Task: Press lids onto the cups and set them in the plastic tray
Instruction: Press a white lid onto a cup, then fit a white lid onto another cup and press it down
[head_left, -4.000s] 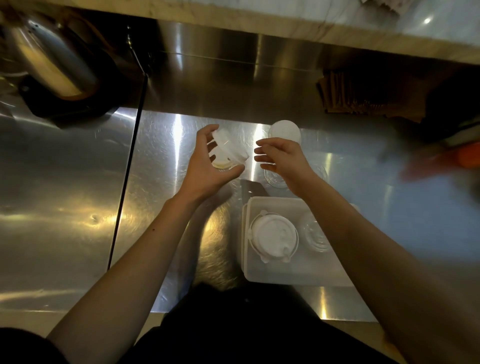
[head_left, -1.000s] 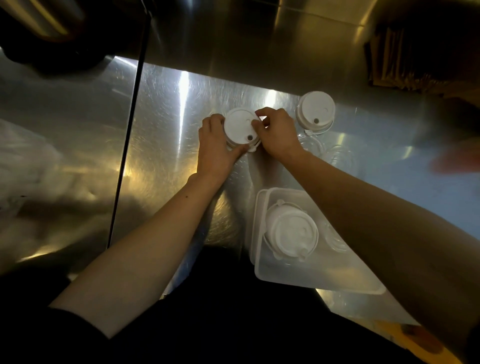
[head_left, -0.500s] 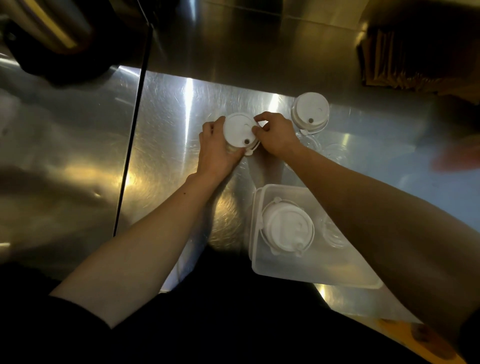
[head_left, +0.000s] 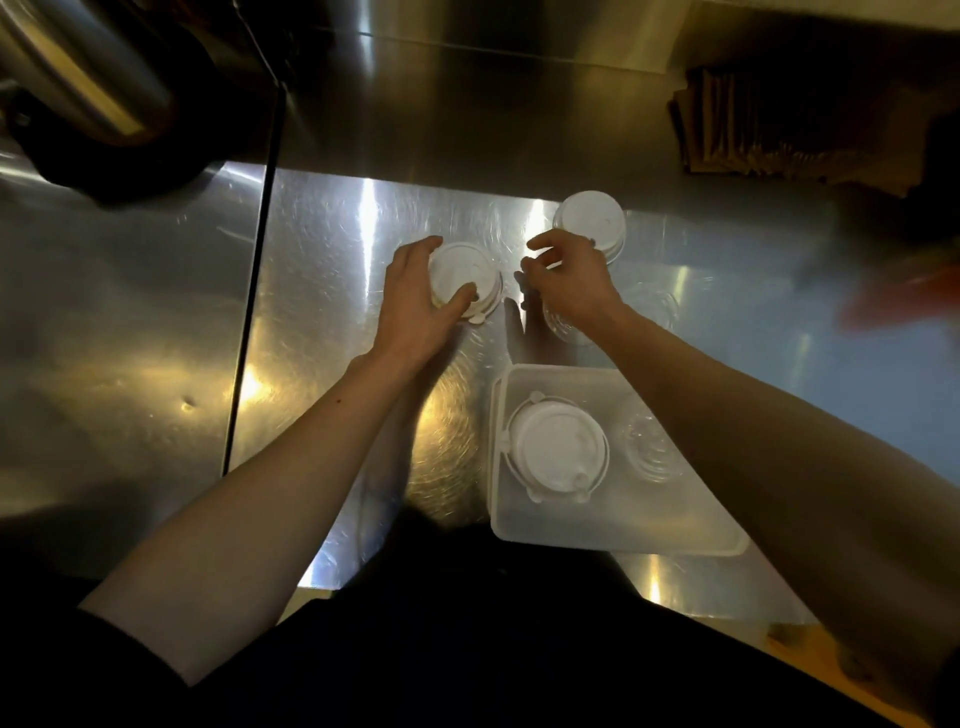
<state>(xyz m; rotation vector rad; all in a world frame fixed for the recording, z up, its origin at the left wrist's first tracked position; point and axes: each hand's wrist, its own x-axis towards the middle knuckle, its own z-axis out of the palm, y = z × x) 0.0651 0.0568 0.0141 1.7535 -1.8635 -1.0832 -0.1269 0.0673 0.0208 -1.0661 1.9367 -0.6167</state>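
Your left hand (head_left: 415, 301) wraps the cup with the round white lid (head_left: 464, 275), thumb on the lid's smooth top; it stands on brushed steel beyond the plastic tray (head_left: 524, 525). Your right hand (head_left: 569, 283) hovers with fingers curled, holding nothing, above clear cups beyond the tray. The translucent rectangular tray holds one lidded cup (head_left: 558, 447) and a clear ribbed cup (head_left: 649, 449).

Left hand (head_left: 415, 301) grips lidded cup (head_left: 464, 278); right hand (head_left: 569, 283) hovers beside.
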